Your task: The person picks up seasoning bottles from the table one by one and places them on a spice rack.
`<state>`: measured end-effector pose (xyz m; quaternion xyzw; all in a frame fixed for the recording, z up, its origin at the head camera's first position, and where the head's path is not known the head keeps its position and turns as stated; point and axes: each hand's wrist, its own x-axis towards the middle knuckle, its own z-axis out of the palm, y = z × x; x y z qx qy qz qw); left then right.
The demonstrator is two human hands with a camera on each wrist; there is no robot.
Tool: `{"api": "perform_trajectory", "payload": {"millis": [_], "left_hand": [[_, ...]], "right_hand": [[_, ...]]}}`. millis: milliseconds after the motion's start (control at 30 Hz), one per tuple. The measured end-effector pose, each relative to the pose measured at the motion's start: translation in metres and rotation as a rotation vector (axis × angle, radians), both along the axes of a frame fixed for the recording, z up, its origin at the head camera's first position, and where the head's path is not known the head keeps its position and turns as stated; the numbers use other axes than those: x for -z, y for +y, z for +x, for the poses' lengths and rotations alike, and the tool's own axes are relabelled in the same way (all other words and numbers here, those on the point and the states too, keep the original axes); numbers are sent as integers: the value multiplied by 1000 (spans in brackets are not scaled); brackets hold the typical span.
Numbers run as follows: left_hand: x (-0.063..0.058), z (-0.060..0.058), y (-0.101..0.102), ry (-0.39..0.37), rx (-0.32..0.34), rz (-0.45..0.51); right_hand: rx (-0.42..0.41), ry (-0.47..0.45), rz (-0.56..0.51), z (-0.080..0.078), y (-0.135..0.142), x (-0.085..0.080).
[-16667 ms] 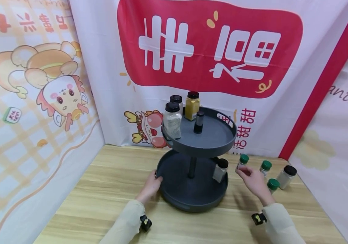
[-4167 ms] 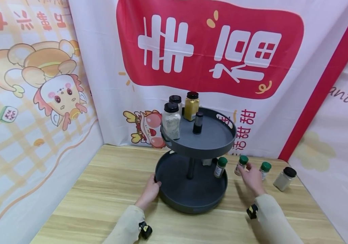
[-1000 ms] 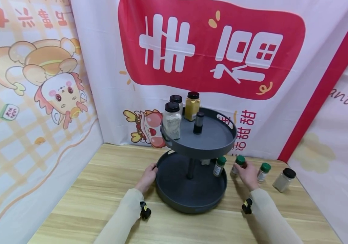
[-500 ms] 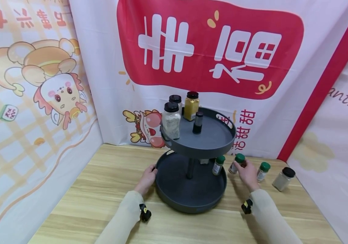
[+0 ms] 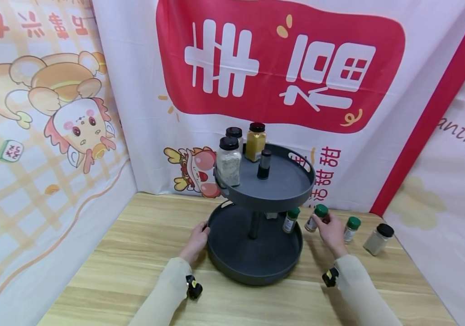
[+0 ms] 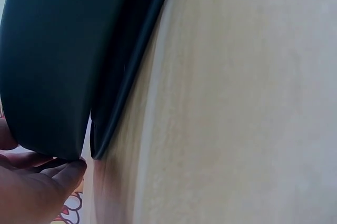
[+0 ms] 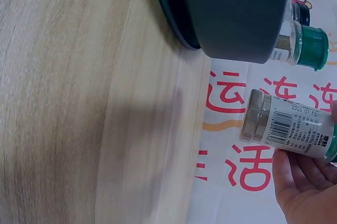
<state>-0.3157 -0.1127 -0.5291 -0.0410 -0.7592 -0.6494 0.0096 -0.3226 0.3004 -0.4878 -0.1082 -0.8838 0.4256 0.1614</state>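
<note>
A dark grey two-tier turntable stands on the table, with a lower tray (image 5: 238, 253) and an upper tray (image 5: 287, 179). At the left, my left hand (image 5: 197, 240) pinches the lower tray's rim between thumb and fingers. My right hand (image 5: 333, 234) holds a green-lidded spice jar (image 5: 312, 223) just right of that tray. The right wrist view shows this jar's printed label (image 7: 300, 126), with the base raised off the table. Another green-lidded jar (image 5: 290, 223) stands inside the lower tray's right edge. Behind it, a pale jar (image 5: 271, 215) is mostly hidden by the upper tray.
On the upper tray stand a yellow-filled jar (image 5: 255, 146), a large white-filled jar (image 5: 229, 167), another black-lidded jar (image 5: 235, 133) and a small black bottle (image 5: 264, 165). A green-lidded jar (image 5: 351, 230) and a black-lidded jar (image 5: 379, 240) stand on the table (image 5: 134, 271) at right.
Over the longer span, one green-lidded jar came onto the lower tray, and its black-lidded jar moved back. Lately the right hand lifted another jar leftward; lower-tray jars shifted slightly back and left.
</note>
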Motion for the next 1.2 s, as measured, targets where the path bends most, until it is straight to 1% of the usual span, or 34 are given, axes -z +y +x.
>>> {"api": "perform_trajectory", "payload": {"millis": [100, 200, 233, 433, 667, 833, 1200], "left_hand": [[2, 2, 0, 28, -6, 1], [2, 3, 1, 16, -10, 5], [6, -1, 1, 17, -14, 4], [5, 1, 2, 11, -20, 19], [6, 5, 3, -22, -23, 52], [8, 6, 3, -14, -25, 55], [7, 11, 4, 2, -27, 60]], "right_hand": [[-6, 2, -11, 1, -1, -2], [-10, 3, -23, 3, -3, -6], [-10, 5, -28, 4, -4, -7], [-2, 19, -36, 6, -7, -12], [1, 34, -45, 9, -11, -13], [1, 49, -47, 10, -12, -15], [1, 53, -50, 13, -15, -17]]}}
